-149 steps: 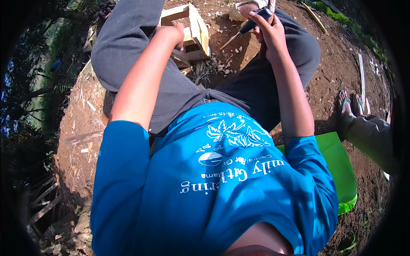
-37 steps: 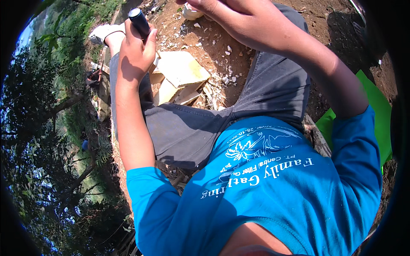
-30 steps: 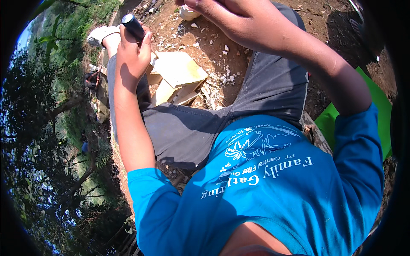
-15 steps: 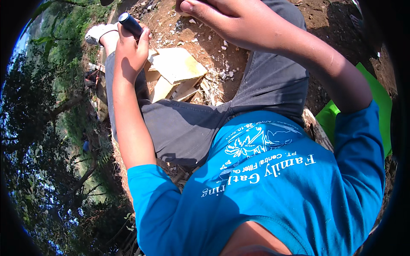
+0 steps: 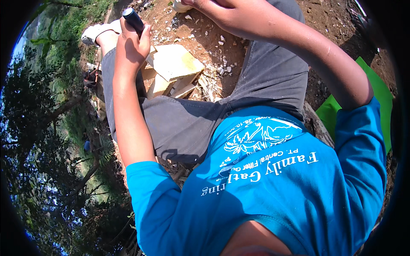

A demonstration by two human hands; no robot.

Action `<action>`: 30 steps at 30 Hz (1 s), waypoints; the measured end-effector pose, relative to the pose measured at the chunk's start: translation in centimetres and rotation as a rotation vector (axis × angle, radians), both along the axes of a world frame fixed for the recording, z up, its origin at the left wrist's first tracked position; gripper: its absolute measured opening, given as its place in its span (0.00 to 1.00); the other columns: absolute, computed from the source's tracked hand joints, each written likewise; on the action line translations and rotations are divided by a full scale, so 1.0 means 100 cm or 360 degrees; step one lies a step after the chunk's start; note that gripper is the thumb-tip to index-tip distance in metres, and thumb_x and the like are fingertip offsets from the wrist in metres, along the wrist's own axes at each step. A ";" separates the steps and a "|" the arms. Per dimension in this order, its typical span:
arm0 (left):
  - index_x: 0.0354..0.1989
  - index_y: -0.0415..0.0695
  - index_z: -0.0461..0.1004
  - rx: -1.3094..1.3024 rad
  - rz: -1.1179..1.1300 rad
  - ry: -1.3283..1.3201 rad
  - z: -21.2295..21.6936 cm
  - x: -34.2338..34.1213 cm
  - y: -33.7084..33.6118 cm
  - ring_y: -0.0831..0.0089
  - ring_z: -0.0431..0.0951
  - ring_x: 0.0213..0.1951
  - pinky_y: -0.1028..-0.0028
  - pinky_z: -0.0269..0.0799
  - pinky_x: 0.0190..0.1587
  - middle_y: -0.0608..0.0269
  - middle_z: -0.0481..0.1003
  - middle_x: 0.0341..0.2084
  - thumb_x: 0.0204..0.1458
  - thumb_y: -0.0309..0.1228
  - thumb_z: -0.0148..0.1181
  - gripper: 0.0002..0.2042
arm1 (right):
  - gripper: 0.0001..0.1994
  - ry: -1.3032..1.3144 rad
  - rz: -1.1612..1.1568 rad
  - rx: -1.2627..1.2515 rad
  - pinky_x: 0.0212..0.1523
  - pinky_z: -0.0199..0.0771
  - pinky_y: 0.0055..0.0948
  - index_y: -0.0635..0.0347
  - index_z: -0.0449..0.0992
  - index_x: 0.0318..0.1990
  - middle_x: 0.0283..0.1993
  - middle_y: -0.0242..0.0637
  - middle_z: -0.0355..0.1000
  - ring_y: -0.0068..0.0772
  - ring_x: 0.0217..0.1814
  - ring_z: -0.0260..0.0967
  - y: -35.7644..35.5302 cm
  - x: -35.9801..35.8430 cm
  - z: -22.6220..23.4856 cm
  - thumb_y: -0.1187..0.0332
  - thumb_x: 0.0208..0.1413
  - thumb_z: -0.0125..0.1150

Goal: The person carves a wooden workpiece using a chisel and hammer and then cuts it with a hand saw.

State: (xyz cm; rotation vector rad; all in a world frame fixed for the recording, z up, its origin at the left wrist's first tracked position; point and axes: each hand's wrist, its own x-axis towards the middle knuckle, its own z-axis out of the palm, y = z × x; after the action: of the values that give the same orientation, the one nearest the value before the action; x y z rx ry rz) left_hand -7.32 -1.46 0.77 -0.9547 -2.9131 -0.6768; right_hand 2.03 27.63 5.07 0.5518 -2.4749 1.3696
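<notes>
My left hand [image 5: 131, 48] is closed round a dark blue cylindrical handle [image 5: 135, 20] with a pale, shiny end. The rest of that tool is hidden by my hand. At the top edge, my right hand [image 5: 224, 15] is bent with its fingers closed, partly cut off by the picture's rim. A small pale, rounded thing [image 5: 182, 7] shows at its thumb tip, too little of it to name. Between my legs, below and to the right of my left hand, sits a pale wooden block [image 5: 176, 62] with cut pieces of wood under it.
Wood chips [image 5: 223, 64] and shavings [image 5: 209, 85] litter the brown soil. My shoe [image 5: 98, 32] lies beyond my left hand. A bright green sheet [image 5: 376, 94] is beside my right elbow. Dense plants [image 5: 55, 111] fill the left side, where a distant person [image 5: 89, 79] shows small.
My right hand has shifted slightly up, and the pale thing at its thumb now shows. My left hand still grips the handle and has barely moved.
</notes>
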 end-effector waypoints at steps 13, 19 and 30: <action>0.53 0.38 0.62 -0.0138 -0.0057 0.0161 -0.014 -0.002 -0.004 0.64 0.85 0.38 0.67 0.78 0.43 0.57 0.80 0.35 0.65 0.29 0.59 0.15 | 0.12 -0.0324 0.0034 -0.0096 0.38 0.70 0.45 0.65 0.71 0.41 0.31 0.54 0.71 0.54 0.36 0.72 -0.002 0.011 0.006 0.64 0.70 0.51; 0.52 0.39 0.61 0.0006 -0.0010 0.0031 -0.025 -0.001 -0.004 0.57 0.84 0.38 0.63 0.79 0.41 0.51 0.80 0.35 0.64 0.30 0.60 0.16 | 0.11 -0.0292 0.0039 -0.0091 0.39 0.70 0.46 0.66 0.70 0.43 0.33 0.56 0.71 0.57 0.36 0.72 -0.007 0.000 0.000 0.64 0.69 0.52; 0.51 0.42 0.57 -0.0012 0.0055 -0.0043 -0.025 0.000 0.001 0.37 0.81 0.41 0.49 0.76 0.43 0.39 0.81 0.35 0.63 0.36 0.59 0.18 | 0.12 -0.0808 0.0142 0.0121 0.42 0.72 0.52 0.64 0.71 0.44 0.37 0.59 0.75 0.62 0.40 0.75 -0.005 0.012 -0.009 0.62 0.69 0.51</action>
State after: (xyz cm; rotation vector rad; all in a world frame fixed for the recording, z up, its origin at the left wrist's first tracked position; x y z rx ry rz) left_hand -7.33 -1.35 -1.73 -0.9009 -2.9500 -0.6831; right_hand 3.24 27.15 4.13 0.3659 -2.9383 1.6200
